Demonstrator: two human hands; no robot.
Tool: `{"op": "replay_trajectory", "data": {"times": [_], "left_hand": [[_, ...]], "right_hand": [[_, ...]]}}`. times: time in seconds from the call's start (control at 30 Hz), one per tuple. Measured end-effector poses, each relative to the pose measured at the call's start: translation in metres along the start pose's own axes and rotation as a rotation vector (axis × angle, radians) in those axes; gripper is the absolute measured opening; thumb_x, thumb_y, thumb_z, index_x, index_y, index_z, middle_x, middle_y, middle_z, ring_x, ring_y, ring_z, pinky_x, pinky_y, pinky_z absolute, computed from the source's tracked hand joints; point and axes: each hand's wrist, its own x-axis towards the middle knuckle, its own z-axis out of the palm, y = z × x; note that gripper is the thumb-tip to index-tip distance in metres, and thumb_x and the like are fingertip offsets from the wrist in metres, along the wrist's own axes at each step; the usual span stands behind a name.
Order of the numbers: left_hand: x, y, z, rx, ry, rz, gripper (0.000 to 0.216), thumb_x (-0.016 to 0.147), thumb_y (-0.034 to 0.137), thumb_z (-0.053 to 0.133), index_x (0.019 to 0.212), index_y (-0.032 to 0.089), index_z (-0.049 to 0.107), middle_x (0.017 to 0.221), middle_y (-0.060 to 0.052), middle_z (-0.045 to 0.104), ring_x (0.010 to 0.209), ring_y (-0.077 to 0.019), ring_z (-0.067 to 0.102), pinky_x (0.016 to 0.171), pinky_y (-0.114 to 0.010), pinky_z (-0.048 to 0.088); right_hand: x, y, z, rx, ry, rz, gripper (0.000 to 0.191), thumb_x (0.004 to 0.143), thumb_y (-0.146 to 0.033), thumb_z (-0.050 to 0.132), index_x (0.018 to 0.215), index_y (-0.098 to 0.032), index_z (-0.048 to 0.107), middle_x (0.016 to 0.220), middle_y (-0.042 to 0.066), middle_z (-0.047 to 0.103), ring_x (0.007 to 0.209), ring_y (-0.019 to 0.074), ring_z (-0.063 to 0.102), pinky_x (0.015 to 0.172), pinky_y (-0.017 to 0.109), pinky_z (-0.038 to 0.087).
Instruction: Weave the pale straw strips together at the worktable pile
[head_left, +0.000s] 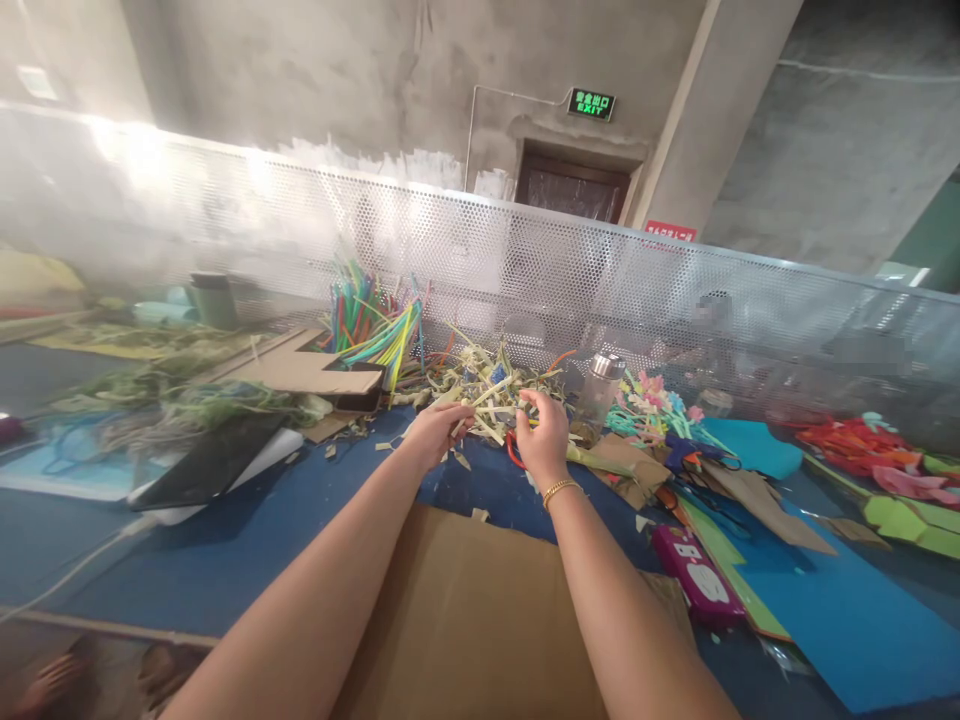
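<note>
Cardboard (480,620) lies nearest. The left hand (436,436) pinches pale strips (495,409); the right hand (546,438), beside their ends, curls loosely apart.

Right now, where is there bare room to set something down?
Blue tabletop shows bare between the dark flat panel and left forearm, with scraps at the far end. The cardboard sheet between it and the right forearm looks free. It is crowded at the pale strips by the left hand and right hand, and farther right around the purple box.
</note>
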Motion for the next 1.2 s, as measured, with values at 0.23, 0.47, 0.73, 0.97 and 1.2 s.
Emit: {"op": "replay_trajectory", "data": {"times": [0.23,0.47,0.73,0.97,1.2], "left_hand": [[-0.002,-0.002,0.002,-0.015,0.009,-0.012,0.026,0.053,0.016,0.08,0.071,0.014,0.062,0.065,0.002,0.06,0.058,-0.007,0.059,0.053,-0.016,0.046],[-0.006,-0.003,0.003,0.069,-0.044,-0.01,0.029,0.05,0.021,0.082,0.068,0.015,0.06,0.059,0.003,0.058,0.056,-0.0078,0.057,0.053,-0.017,0.043],[-0.009,-0.003,0.007,0.27,-0.169,0.116,0.035,0.053,0.039,0.083,0.073,0.014,0.07,0.066,-0.003,0.065,0.06,-0.0117,0.056,0.054,-0.022,0.04],[-0.01,-0.001,0.006,0.316,-0.242,0.141,0.039,0.048,0.036,0.085,0.08,0.016,0.073,0.072,-0.003,0.067,0.063,-0.0117,0.055,0.058,-0.023,0.04],[-0.011,0.002,0.007,0.398,-0.256,0.187,0.036,0.052,0.04,0.082,0.078,0.017,0.073,0.071,-0.002,0.066,0.062,-0.0125,0.052,0.057,-0.024,0.038]], "right_hand": [[-0.005,-0.022,-0.003,-0.335,-0.302,-0.346,0.028,0.082,-0.023,0.062,0.109,-0.031,0.066,0.119,0.0,0.066,0.121,0.0251,0.043,0.105,0.047,0.017],[-0.006,-0.025,0.005,-0.359,-0.268,-0.273,0.017,0.09,-0.033,0.055,0.089,-0.029,0.071,0.091,0.0,0.073,0.096,0.0194,0.053,0.102,0.044,0.013],[-0.007,-0.015,0.007,-0.411,-0.128,-0.058,0.023,0.082,-0.041,0.064,0.069,-0.023,0.069,0.07,0.002,0.068,0.081,0.0188,0.054,0.086,0.035,0.024],[-0.006,-0.019,0.0,-0.496,-0.03,-0.12,0.029,0.079,-0.05,0.065,0.091,-0.024,0.068,0.1,0.006,0.067,0.103,0.0249,0.049,0.092,0.038,0.021],[-0.006,-0.015,0.006,-0.367,-0.206,-0.038,0.024,0.086,-0.043,0.059,0.077,-0.025,0.07,0.079,0.002,0.069,0.085,0.0184,0.057,0.089,0.034,0.025]]}}
